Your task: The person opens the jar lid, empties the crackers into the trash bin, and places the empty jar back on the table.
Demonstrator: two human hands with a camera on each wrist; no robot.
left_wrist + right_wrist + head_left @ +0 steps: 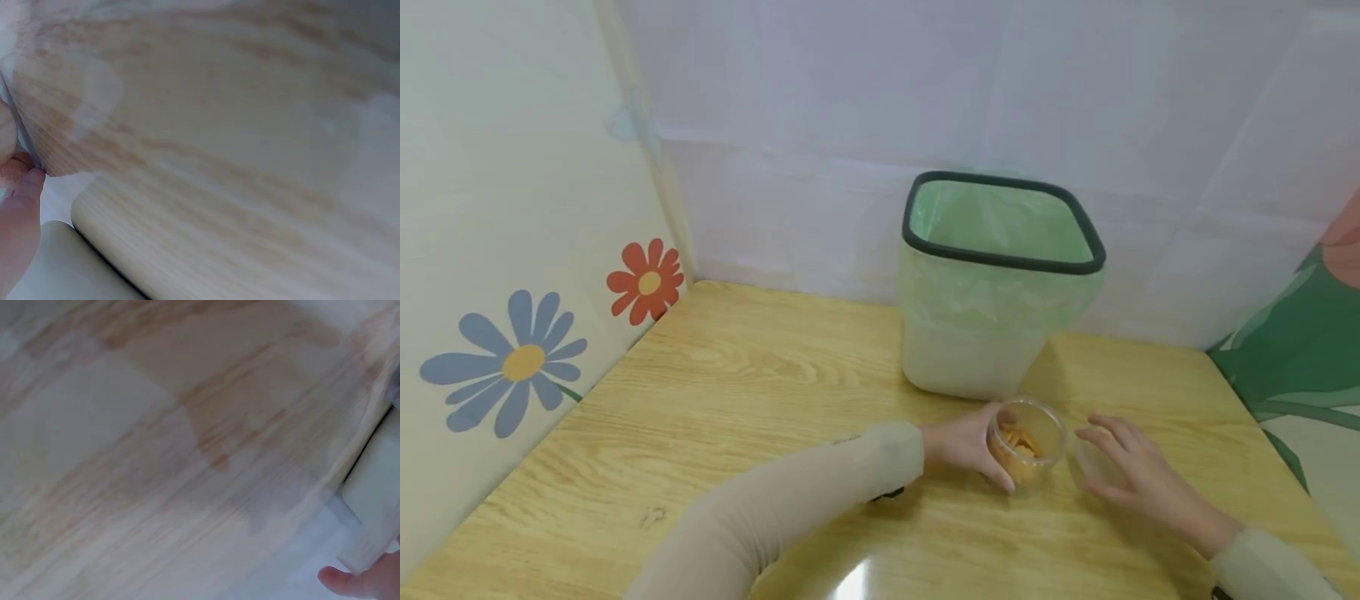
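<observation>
Item: cup (1027, 442) of orange snacks, on the surface (737, 400) before the bin (1000, 283). My left hand (966, 442) curls round it; my right hand (1123, 467) hovers spread beside. Step, I judge: steadying. Next calls for a firm lift.

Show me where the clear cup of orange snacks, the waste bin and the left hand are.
clear cup (1036, 463), head view, on its front wall.
waste bin (970, 362), head view, on its lower front wall.
left hand (964, 440), head view, on the back of the hand.
</observation>
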